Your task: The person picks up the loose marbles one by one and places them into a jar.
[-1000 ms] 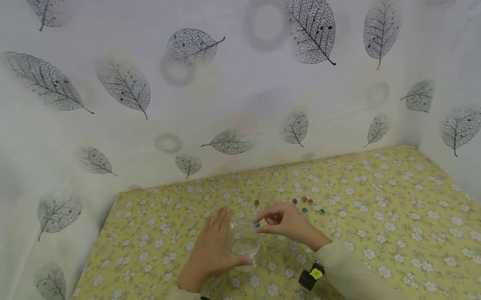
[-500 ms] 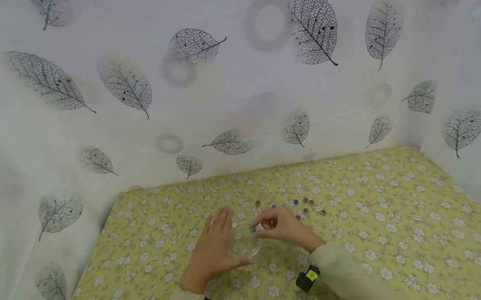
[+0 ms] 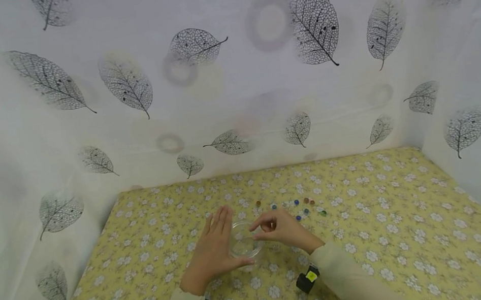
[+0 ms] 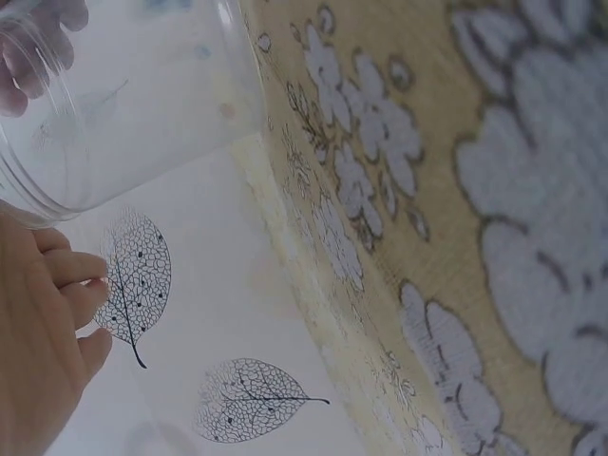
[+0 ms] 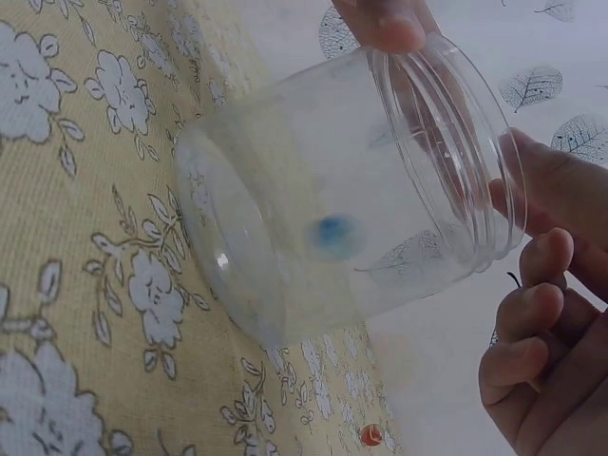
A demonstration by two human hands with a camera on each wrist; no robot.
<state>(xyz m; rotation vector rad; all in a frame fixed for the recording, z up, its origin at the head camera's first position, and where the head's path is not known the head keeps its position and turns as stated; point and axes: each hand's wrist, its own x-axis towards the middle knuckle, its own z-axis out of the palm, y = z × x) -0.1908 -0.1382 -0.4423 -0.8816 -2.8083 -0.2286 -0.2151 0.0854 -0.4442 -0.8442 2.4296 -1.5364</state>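
A clear jar (image 3: 246, 245) stands on the cloth, its mouth upward. My left hand (image 3: 210, 249) holds its left side, with straight fingers along the side and the thumb across the near side. At the right of the mouth is my right hand (image 3: 282, 227), its thumb and index tips slightly apart over the rim with nothing seen between them. In the right wrist view a blurred blue marble (image 5: 334, 235) is inside the jar (image 5: 285, 190), below my right hand (image 5: 560, 332), whose other fingers are curled. The left wrist view shows the jar (image 4: 142, 104) beside my left hand (image 4: 43, 323).
Several loose marbles lie behind and to the right of the jar, among them a blue one (image 3: 296, 202), a brown one (image 3: 306, 200), a green one (image 3: 323, 213) and an amber one (image 3: 258, 203). A leaf-patterned curtain (image 3: 233, 94) stands behind the flowered cloth (image 3: 395, 231).
My right hand has moved left to the jar's mouth and let go of the blue marble, which is now inside the jar. My left hand has stayed at the jar.
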